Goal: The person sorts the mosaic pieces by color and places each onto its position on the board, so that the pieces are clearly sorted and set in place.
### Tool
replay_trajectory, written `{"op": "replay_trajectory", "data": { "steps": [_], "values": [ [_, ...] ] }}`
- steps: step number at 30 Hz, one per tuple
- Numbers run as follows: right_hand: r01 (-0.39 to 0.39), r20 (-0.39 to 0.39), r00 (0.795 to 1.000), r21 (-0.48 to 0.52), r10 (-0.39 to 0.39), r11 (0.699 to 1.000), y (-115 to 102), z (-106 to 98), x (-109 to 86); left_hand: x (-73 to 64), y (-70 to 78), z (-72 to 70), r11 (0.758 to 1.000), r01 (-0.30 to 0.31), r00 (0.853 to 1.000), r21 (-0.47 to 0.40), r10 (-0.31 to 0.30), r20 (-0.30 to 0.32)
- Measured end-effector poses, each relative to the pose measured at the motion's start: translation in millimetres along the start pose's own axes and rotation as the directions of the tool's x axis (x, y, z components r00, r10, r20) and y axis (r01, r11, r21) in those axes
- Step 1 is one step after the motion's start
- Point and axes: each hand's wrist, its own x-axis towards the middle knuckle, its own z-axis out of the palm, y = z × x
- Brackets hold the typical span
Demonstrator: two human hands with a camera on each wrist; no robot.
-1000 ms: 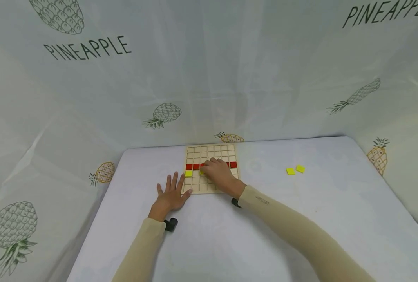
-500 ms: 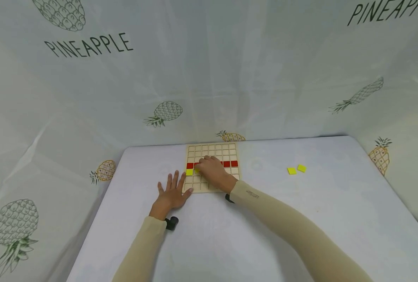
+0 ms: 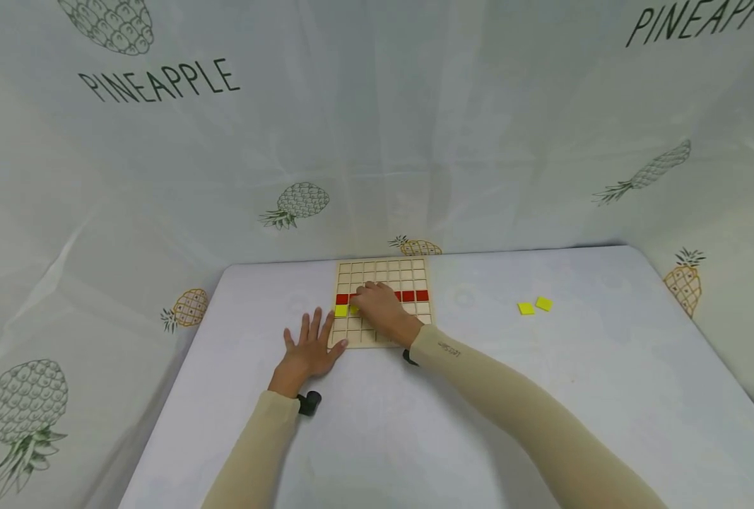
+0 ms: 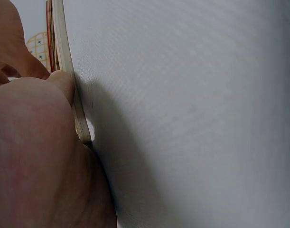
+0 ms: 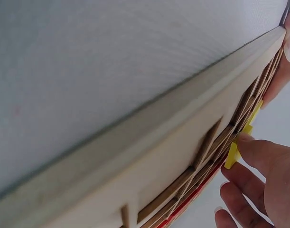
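Observation:
A wooden grid board point(image 3: 383, 267) lies on the white table near its far edge. A row of red square tiles point(image 3: 422, 295) crosses it, partly hidden by my right hand. One yellow tile point(image 3: 341, 311) sits in the leftmost cell just below that row. My right hand point(image 3: 381, 309) pinches another yellow square tile point(image 5: 232, 154) between thumb and fingers; in the right wrist view this tile stands tilted at the cells, right beside the placed one. With fingers spread, my left hand point(image 3: 307, 353) rests on the table at the board's near left corner, thumb at its edge.
Two loose yellow tiles point(image 3: 526, 308) lie on the table to the right of the board. Behind the table point(image 3: 478, 424) hangs a white curtain point(image 3: 377, 141) printed with pineapples. A dark wrist camera point(image 3: 309, 403) sits at my left wrist.
My right hand has slid left along the board with the yellow tile, to beside the leftmost one, and has barely moved in the last half second. The left hand stays put.

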Motion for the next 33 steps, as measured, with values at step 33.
{"op": "replay_trajectory", "data": {
  "steps": [33],
  "values": [
    [0.089, 0.118, 0.991, -0.264, -0.059, 0.960, -11.3, -3.8, -24.6, 1.4, -2.5, 6.3, 1.000, -0.004, 1.000, 0.005, 0.004, -0.013]
  ]
}}
